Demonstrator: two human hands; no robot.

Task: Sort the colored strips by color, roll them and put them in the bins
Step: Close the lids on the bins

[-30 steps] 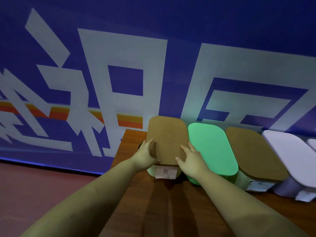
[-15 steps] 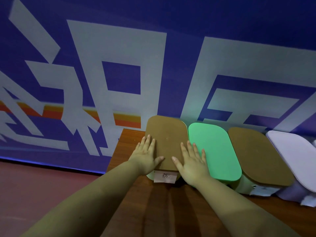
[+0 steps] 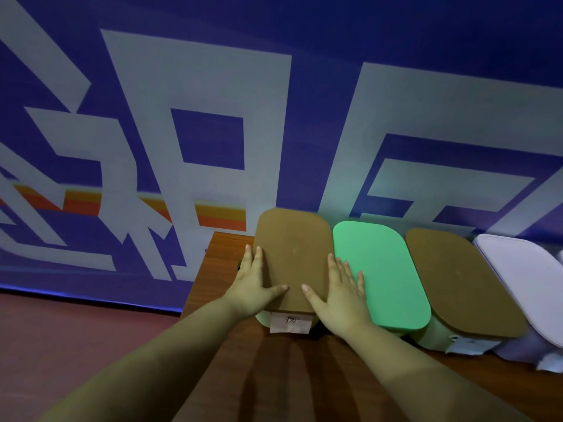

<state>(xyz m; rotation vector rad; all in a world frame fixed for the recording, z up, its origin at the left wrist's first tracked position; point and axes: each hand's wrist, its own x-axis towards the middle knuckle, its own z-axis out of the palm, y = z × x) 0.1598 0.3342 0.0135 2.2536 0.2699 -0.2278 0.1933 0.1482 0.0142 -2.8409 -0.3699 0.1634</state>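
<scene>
My forearms: both reach up from the bottom of the frame over the dark wooden table (image 3: 231,345), bare, converging toward the middle.
My left hand (image 3: 254,284): lies flat on the left edge of the brown rounded-rectangle lid (image 3: 292,254), fingers (image 3: 259,257) straight and close together, thumb stretched right across the lid's near part; it grips nothing.
My right hand (image 3: 341,293): lies flat on the lid's right edge, just where it meets the green rounded-rectangle lid (image 3: 384,275); fingers straight and slightly spread, thumb pointing left toward the other thumb, the two tips apart; it holds nothing.
White paper label (image 3: 289,322): hangs on the near face of the pale bin (image 3: 263,319) under the brown lid, with small handwriting I cannot read.
Row of bins: centre to right of the frame, side by side against the wall, each covered; after the brown and green lids come a second brown lid (image 3: 463,284) and a pale lilac lid (image 3: 527,281) at the right edge.
Colored strips: I cannot see any; the bins' insides are hidden by the lids.
Floor (image 3: 61,336): reddish, lower left of the frame.
Blue wall banner (image 3: 207,141): fills the upper frame, with large pale grey shapes and an orange-yellow stripe at the left.
</scene>
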